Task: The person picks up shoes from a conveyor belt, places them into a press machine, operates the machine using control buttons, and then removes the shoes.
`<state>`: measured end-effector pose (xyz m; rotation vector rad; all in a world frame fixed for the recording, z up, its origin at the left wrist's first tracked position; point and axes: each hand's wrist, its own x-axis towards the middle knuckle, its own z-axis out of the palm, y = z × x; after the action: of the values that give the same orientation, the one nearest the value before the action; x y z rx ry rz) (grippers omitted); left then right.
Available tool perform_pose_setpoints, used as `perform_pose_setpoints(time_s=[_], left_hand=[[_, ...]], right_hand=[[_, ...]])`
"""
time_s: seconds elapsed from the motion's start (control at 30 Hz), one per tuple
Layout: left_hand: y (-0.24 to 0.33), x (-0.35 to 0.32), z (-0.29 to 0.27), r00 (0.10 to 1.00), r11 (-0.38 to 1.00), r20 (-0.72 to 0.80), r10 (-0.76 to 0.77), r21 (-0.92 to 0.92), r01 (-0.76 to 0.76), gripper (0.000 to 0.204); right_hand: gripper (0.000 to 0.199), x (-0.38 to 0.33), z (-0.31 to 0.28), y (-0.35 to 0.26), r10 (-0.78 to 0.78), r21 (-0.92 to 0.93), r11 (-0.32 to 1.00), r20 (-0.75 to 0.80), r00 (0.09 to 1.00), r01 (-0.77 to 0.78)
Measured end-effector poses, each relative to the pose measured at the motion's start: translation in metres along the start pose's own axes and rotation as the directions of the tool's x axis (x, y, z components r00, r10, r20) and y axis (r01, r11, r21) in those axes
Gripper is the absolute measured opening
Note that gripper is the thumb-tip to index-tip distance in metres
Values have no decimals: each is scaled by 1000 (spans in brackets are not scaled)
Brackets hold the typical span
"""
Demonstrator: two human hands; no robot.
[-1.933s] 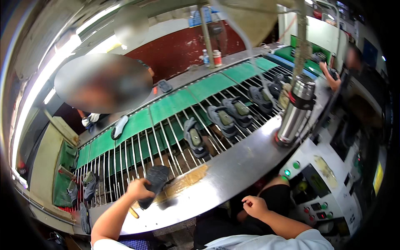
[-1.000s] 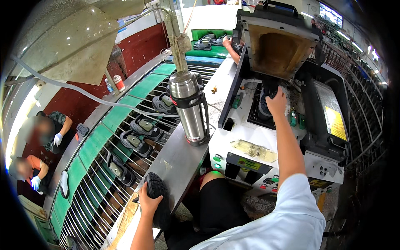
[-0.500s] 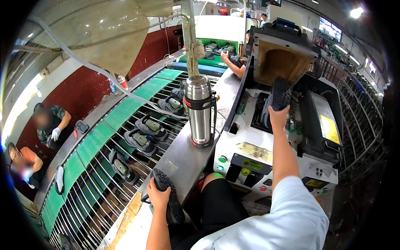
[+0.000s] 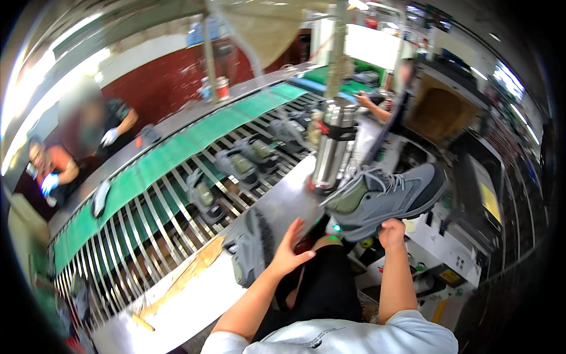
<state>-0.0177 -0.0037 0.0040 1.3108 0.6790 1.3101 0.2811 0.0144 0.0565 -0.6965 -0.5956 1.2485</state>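
A grey lace-up shoe (image 4: pixel 392 197) with a dark sole is raised in front of me, its toe to the right and its heel to the left. From below, my right hand (image 4: pixel 392 234) grips it by the sole, fingers closed. My left hand (image 4: pixel 289 251) is open, thumb and fingers apart, with nothing in it. Just left of that hand, another grey shoe (image 4: pixel 250 251) rests on its side on the metal ledge (image 4: pixel 283 212), its dark sole turned to the right.
A steel thermos (image 4: pixel 335 147) stands on the ledge. Beyond it several shoes (image 4: pixel 236 168) sit on a metal roller rack beside a green conveyor belt (image 4: pixel 171 147). At the right is a white machine (image 4: pixel 439 239), its lid (image 4: pixel 445 109) raised. Co-workers sit across the belt and farther back.
My right hand has lifted its shoe out of the machine and brought it nearer. My left hand has let go of the other shoe, now lying on the ledge. The view has swung.
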Motion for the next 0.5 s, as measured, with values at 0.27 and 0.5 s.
perform_pose_setpoints(time_s=[0.27, 0.5], left_hand=[[86, -79, -113, 823, 745, -560, -93, -588, -315, 77], [85, -93, -250, 373, 958, -919, 131, 19, -287, 45]], right_hand=[[62, -55, 192, 116, 380, -729, 627, 594, 709, 275], [91, -42, 102, 244, 385, -893, 446, 254, 887, 62]])
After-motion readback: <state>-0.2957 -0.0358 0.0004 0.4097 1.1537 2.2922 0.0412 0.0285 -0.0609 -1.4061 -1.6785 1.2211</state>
